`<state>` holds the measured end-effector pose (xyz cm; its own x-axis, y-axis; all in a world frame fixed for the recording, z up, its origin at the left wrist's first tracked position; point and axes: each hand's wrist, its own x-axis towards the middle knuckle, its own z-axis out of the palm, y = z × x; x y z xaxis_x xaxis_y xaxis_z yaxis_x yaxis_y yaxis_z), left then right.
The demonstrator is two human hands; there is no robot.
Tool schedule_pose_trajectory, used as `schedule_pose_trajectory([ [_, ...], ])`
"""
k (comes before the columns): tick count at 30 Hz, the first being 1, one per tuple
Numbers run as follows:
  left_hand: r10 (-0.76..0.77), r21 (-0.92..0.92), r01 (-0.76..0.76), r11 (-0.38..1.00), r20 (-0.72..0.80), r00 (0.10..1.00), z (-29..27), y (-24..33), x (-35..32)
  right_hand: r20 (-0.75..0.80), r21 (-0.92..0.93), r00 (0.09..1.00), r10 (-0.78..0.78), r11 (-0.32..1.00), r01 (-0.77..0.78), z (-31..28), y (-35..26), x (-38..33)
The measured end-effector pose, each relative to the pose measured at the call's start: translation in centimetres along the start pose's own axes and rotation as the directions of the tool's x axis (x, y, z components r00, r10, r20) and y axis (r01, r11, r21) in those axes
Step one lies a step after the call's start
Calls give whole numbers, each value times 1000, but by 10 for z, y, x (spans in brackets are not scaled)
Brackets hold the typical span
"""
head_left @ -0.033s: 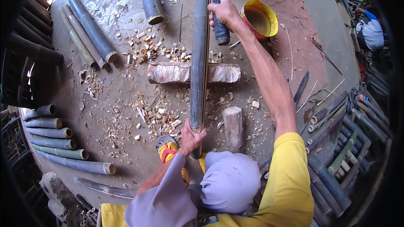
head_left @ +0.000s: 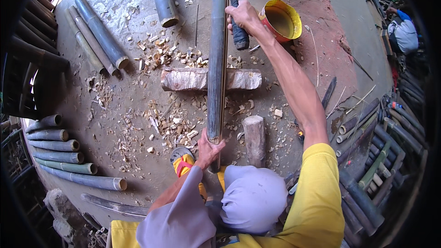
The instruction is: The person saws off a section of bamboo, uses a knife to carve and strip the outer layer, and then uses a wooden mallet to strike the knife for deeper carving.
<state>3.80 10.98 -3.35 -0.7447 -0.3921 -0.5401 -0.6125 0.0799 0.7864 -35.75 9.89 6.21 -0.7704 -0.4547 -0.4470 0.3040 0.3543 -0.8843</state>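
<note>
A long grey-green bamboo pole (head_left: 217,59) runs away from me, lying across a rough wooden block (head_left: 183,79). My left hand (head_left: 209,150) is closed around its near end, close to my sandalled foot (head_left: 182,160). At the far end, my right hand (head_left: 243,16) grips a dark tool with a thick wrapped handle (head_left: 240,37). The tool's upper part lies along the pole's right side; I cannot make out its edge. A narrow light strip runs down that side of the pole.
Wood chips (head_left: 177,126) litter the ground. A short log (head_left: 254,140) stands beside the pole. A yellow-rimmed bucket (head_left: 296,25) holds liquid beyond my right forearm. Cut bamboo lengths (head_left: 82,183) lie at left, more (head_left: 360,193) at right. Another person (head_left: 404,36) sits far right.
My right hand and the tool have shifted very slightly left, and my right elbow a little outward. Both grips stay the same.
</note>
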Motion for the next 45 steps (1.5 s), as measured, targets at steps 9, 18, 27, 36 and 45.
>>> schedule_pose_trajectory([
  [9, -20, -386, 77, 919, 149, 989, -4, 1, 26, -138, 12, 976, -169, 985, 172, 18, 53, -152],
  [18, 364, -766, -416, 490, -254, 896, -115, 125, -1, -334, 70, 933, -138, 983, 170, -2, 92, -317],
  [27, -40, -870, -287, 402, -330, 943, -134, 90, 3, -455, -60, 867, -204, 978, 199, 31, 160, -242],
  [36, -321, -987, -52, -154, 0, 947, -35, 30, 12, -575, -224, 797, -183, 973, 62, 31, 191, -159],
  [45, 396, 712, -1, 702, -390, 831, -96, 32, -2, -519, 46, 854, 28, 999, -5, 64, 168, -215],
])
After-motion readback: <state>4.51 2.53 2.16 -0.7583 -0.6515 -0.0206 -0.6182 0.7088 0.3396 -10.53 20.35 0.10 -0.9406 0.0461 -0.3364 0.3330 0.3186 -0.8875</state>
